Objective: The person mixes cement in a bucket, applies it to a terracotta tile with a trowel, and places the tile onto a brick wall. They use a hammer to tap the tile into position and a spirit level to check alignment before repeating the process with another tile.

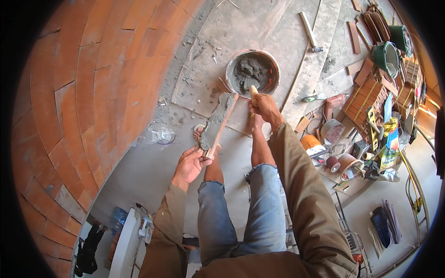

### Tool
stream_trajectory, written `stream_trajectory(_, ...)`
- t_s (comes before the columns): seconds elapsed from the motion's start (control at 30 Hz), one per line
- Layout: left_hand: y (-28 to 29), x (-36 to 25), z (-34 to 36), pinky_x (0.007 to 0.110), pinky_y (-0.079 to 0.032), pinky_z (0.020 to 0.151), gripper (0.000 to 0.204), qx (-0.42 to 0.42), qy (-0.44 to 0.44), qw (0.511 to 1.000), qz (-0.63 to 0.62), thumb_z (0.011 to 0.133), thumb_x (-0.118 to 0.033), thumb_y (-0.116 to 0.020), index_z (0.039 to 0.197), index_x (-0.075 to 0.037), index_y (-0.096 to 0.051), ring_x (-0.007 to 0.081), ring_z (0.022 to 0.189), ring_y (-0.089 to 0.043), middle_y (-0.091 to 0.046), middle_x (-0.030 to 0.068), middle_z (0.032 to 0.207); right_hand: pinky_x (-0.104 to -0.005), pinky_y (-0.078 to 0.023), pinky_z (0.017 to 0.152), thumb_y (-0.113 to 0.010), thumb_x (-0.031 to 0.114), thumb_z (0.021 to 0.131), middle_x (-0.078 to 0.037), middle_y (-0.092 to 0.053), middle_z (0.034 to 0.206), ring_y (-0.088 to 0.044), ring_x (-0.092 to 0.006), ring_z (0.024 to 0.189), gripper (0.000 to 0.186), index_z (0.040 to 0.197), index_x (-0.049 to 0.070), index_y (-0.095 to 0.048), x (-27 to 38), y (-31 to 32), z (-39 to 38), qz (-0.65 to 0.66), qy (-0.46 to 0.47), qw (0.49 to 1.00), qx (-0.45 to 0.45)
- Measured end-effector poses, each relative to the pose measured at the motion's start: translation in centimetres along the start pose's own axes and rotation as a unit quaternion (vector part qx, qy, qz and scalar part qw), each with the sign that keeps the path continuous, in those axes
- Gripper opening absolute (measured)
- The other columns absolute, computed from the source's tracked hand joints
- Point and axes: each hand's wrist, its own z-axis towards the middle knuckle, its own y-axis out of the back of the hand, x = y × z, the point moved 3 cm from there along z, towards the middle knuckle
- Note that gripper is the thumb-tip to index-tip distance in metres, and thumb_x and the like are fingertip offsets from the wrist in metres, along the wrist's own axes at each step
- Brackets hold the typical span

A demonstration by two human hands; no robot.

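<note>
Left hand (pixel 189 166) grasping tile (pixel 225 122), near end; right hand (pixel 266 110) grasping trowel (pixel 253 91) at far bucket (pixel 277 69). Best keep tile level, spread mortar (pixel 215 123) evenly to edges.

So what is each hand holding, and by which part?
Left hand: a mortar-coated brick, by its near end. Right hand: a trowel, by its wooden handle.

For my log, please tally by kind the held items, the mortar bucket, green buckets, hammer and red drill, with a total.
Mortar-coated brick strip, in the left hand: 1
Wooden-handled tool, in the right hand: 1
Mortar bucket: 1
Green buckets: 2
Hammer: 1
Red drill: 1
Total: 7
</note>
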Motion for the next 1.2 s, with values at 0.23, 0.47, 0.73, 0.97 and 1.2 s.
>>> stream_trajectory(0.23, -4.0, -2.0, -4.8, 0.032, -0.06, 0.079, 0.036, 0.038, -0.029, 0.999, 0.012, 0.099, -0.014, -0.053, 0.128, 0.006, -0.053, 0.0243, 0.092, -0.069, -0.067, 0.0134, 0.107, -0.043, -0.049, 0.096, -0.062, 0.033, 0.093, -0.023, -0.063, 0.124, -0.065, -0.034, 0.108, 0.057, 0.14, 0.002, -0.052, 0.8, -0.5, -3.9, -0.275, 0.231, 0.922, -0.143)
stream_trajectory(0.47, -9.5, -4.4, -14.0, 0.033, -0.062, 0.077, 0.035, 0.107, -0.092, 0.989, 0.038, 0.098, -0.013, -0.055, 0.126, 0.007, -0.054, 0.0267, 0.092, -0.071, -0.068, 0.0172, 0.109, -0.0311, -0.052, 0.093, -0.065, 0.001, 0.092, -0.01, -0.059, 0.129, -0.061, -0.0171, 0.106, 0.054, 0.144, 0.002, -0.049, 10.8, -3.2, -21.1, -0.024, 0.386, 0.921, 0.052)
stream_trajectory(0.73, -17.7, -10.0, -30.5, 0.034, -0.061, 0.077, 0.034, 0.195, -0.234, 0.951, 0.058, 0.097, -0.012, -0.055, 0.126, 0.008, -0.055, 0.0252, 0.093, -0.07, -0.068, 0.017, 0.108, -0.0327, -0.055, 0.089, -0.077, 0.0, 0.079, -0.013, -0.067, 0.114, -0.067, -0.0221, 0.102, 0.046, 0.123, 0.002, -0.064, 24.9, -5.3, -37.0, -0.072, 0.663, 0.745, 0.02)
stream_trajectory(0.97, -23.9, -13.3, -45.0, 0.039, -0.057, 0.078, 0.026, 0.138, -0.441, 0.886, 0.035, 0.099, -0.019, -0.062, 0.115, 0.001, -0.06, 0.0175, 0.081, -0.067, -0.066, 0.0047, 0.091, -0.0313, -0.057, 0.079, -0.079, -0.007, 0.072, -0.014, -0.07, 0.105, -0.07, -0.0238, 0.089, 0.043, 0.112, 0.002, -0.068, 36.5, -8.7, -54.7, -0.08, 0.863, 0.499, -0.013)
stream_trajectory(1.2, -22.6, -13.9, -54.8, 0.037, -0.059, 0.082, 0.038, 0.167, -0.612, 0.762, -0.132, 0.097, -0.018, -0.064, 0.132, -0.004, -0.056, 0.0161, 0.088, -0.069, -0.068, 0.0039, 0.096, -0.0349, -0.057, 0.072, -0.077, -0.012, 0.07, -0.015, -0.07, 0.099, -0.069, -0.0268, 0.082, 0.049, 0.114, 0.004, -0.065, 40.9, -14.7, -68.9, -0.06, 0.947, 0.313, 0.027)
